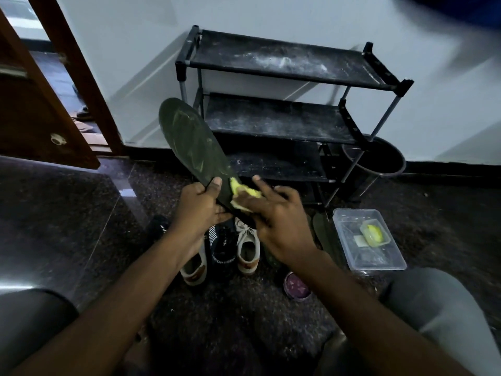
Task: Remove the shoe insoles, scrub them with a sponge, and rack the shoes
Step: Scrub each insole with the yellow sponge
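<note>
Okay, I see a wooden door (40, 104) ajar at far left. The left hand (202, 204) grips the heel end of a dark insole (189, 142), thumb on top, toe end tilted up and leftward. Three shoes sit on the floor below the hands: white-tan shoe (193, 270), black shoe (222, 251), second white-tan shoe (248, 253). A yellow sponge (244, 192) is pressed on the insole near the heel, held by the right hand (279, 221), fingers curled on it, index finger straight. A dusty black shoe rack (284, 115) stands behind, against the wall. Further right on the floor: purple-lidded tin (296, 287), another insole (325, 234) lying flat, and a clear plastic box (379, 256) with a small yellow tub (375, 234). A black bin (379, 158) is beside the rack.
</note>
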